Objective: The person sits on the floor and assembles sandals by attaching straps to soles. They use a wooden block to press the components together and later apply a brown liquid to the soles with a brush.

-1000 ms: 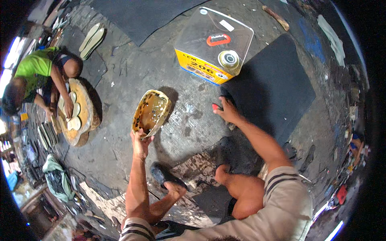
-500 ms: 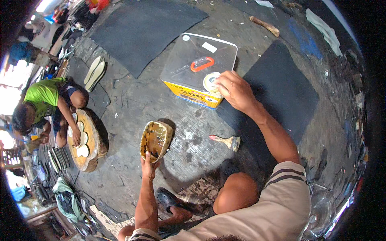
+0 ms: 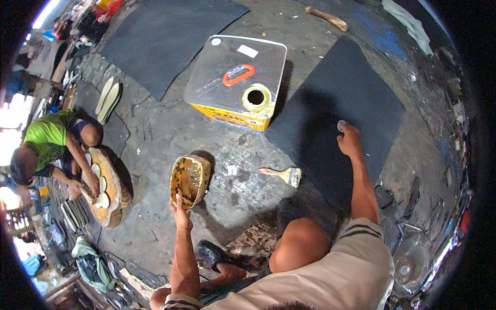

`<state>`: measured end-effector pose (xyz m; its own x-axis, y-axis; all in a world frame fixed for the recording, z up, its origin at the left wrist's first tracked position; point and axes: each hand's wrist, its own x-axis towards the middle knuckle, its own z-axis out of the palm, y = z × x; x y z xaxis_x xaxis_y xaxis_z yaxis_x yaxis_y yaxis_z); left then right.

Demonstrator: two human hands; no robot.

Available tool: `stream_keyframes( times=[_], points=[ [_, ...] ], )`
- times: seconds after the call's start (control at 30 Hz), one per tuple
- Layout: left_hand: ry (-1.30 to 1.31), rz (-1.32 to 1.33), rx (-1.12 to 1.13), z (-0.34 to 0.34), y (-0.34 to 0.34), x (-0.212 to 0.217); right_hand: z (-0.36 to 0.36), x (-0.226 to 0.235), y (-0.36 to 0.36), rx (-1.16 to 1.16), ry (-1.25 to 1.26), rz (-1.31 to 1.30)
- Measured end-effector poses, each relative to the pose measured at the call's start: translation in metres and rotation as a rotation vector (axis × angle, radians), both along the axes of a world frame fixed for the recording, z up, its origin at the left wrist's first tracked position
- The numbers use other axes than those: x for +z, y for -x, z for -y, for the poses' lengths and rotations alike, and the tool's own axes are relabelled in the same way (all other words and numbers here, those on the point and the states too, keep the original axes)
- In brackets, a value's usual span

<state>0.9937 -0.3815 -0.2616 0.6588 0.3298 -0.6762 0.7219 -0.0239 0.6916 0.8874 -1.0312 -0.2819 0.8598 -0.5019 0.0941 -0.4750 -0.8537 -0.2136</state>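
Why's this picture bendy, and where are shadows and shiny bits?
Head view: fisheye lens bends straight edges; head view: the boxy yellow-and-grey metal can and rounded brown-stained bowl cast shadows rightward; head view: white glare at left, glints inside the bowl.

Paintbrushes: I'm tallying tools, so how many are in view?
1. The paintbrush lies on the floor, to the right of the tub held by the left hand; others may be hidden near the crowded picture edges.
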Motion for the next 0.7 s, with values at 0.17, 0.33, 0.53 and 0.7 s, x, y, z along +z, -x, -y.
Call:
stream_keyframes(
  times=[0.17,0.33,0.53,0.7],
  points=[
    [-0.240,0.700,-0.260,0.063,-0.068,0.057,-0.053,0.121,-0.151,0.147,-0.432,0.551],
    [0.604,0.250,-0.365,0.201,-0.147,0.120,-0.088,0.112,-0.292,0.121,-1.115,0.667],
    [0.472,0.356,-0.479,0.199,-0.235,0.108,-0.155,0.103,-0.218,0.082,-1.300,0.686],
    [0.308,0.425,-0.700,0.167,-0.260,0.118,-0.162,0.074,-0.205,-0.030,-1.630,0.311]
  ],
)
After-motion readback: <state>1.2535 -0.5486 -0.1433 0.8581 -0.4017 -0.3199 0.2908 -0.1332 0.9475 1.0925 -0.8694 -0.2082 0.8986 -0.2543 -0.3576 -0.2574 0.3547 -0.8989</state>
